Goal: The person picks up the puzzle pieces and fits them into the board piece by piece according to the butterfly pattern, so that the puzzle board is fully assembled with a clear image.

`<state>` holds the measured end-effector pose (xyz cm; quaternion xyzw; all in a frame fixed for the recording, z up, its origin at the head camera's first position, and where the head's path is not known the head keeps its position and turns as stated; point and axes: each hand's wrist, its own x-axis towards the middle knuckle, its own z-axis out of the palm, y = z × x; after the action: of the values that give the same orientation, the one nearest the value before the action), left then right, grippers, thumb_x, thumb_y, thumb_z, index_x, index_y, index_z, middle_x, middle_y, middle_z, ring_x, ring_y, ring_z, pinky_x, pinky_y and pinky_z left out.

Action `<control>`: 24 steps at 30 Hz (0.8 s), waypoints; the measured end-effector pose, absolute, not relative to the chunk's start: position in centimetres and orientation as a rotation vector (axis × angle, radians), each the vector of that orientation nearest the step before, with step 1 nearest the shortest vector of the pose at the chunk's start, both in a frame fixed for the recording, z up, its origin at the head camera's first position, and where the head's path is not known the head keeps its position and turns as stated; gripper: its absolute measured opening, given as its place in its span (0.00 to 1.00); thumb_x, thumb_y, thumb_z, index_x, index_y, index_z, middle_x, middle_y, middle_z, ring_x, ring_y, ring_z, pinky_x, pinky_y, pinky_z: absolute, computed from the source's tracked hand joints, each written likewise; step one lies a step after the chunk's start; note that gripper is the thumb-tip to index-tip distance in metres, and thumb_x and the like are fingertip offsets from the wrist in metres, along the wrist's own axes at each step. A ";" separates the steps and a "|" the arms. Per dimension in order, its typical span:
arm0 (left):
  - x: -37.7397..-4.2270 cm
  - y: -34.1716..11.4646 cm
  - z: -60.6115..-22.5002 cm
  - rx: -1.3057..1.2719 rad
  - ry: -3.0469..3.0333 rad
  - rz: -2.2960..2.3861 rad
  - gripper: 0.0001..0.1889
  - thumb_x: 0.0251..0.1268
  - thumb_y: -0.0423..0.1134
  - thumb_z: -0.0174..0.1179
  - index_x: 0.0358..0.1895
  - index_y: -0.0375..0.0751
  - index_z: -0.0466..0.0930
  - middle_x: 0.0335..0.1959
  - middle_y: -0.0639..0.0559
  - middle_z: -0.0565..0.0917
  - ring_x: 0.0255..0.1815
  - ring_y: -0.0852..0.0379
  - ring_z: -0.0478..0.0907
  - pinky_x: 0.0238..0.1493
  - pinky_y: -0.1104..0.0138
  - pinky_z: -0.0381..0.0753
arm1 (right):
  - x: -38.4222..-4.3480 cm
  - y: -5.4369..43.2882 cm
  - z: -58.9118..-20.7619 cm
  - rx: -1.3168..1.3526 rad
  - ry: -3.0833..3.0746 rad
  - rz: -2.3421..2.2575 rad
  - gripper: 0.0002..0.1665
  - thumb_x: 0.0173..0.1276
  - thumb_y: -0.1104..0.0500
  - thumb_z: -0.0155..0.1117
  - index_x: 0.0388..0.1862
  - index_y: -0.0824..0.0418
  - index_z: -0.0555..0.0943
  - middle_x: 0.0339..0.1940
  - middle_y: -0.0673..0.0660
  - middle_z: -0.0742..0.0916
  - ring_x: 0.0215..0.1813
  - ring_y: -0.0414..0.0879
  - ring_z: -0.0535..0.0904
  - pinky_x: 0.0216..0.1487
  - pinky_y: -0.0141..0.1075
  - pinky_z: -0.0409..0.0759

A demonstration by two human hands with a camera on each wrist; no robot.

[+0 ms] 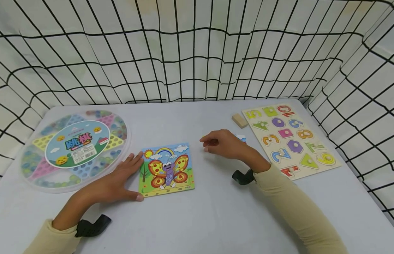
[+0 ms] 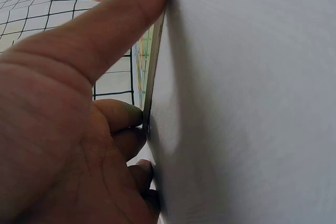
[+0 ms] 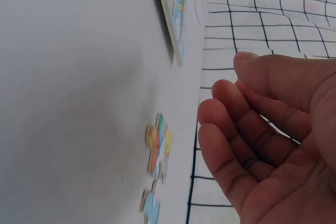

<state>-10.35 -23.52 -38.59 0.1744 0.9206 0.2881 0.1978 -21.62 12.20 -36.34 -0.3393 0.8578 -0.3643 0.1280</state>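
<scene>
In the head view a square butterfly puzzle board (image 1: 168, 169) lies flat on the table. My left hand (image 1: 119, 180) is spread along its left side, fingertips at the upper left edge and thumb at the lower left corner. The left wrist view shows fingers and thumb against the thin board edge (image 2: 152, 72). My right hand (image 1: 224, 144) hovers to the right of the board, fingers loosely bent and nothing between them. Partly hidden behind that hand are loose puzzle pieces (image 1: 240, 138). In the right wrist view, a multicoloured piece (image 3: 159, 145) and a light blue piece (image 3: 151, 205) lie on the table.
A round Chinese checkers box (image 1: 77, 148) with coloured marbles lies at the left. At the right is a wooden number-and-shape peg board (image 1: 290, 141), with a small wooden block (image 1: 239, 120) by its top left corner. Black netting (image 1: 193, 56) encloses the table's far side and sides.
</scene>
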 end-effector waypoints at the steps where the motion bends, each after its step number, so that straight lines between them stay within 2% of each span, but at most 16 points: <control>1: -10.3 -23.5 -38.6 0.490 2.575 0.811 0.61 0.46 0.62 0.72 0.78 0.37 0.46 0.80 0.46 0.38 0.77 0.39 0.28 0.69 0.36 0.37 | -21.7 12.5 -36.4 -0.984 2.498 -1.058 0.17 0.66 0.67 0.66 0.54 0.68 0.82 0.42 0.53 0.87 0.44 0.44 0.80 0.48 0.34 0.79; 10: -10.2 -23.5 -38.5 0.495 2.582 0.807 0.61 0.46 0.62 0.72 0.78 0.37 0.46 0.80 0.47 0.39 0.77 0.39 0.29 0.69 0.36 0.37 | -21.7 14.9 -36.4 -0.912 2.555 -1.048 0.17 0.65 0.68 0.66 0.53 0.66 0.83 0.41 0.52 0.87 0.44 0.45 0.81 0.49 0.36 0.80; 24: -10.3 -23.5 -38.5 0.501 2.576 0.811 0.61 0.46 0.62 0.72 0.78 0.36 0.46 0.80 0.47 0.38 0.77 0.39 0.28 0.70 0.37 0.37 | -21.6 17.3 -37.0 -0.827 2.602 -1.022 0.16 0.65 0.68 0.65 0.52 0.67 0.83 0.38 0.51 0.87 0.40 0.45 0.79 0.44 0.37 0.79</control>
<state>-10.27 -23.46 -38.54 0.1788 0.9196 0.2896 0.1961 -21.62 17.27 -37.03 -0.2818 0.8868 -0.3485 0.1127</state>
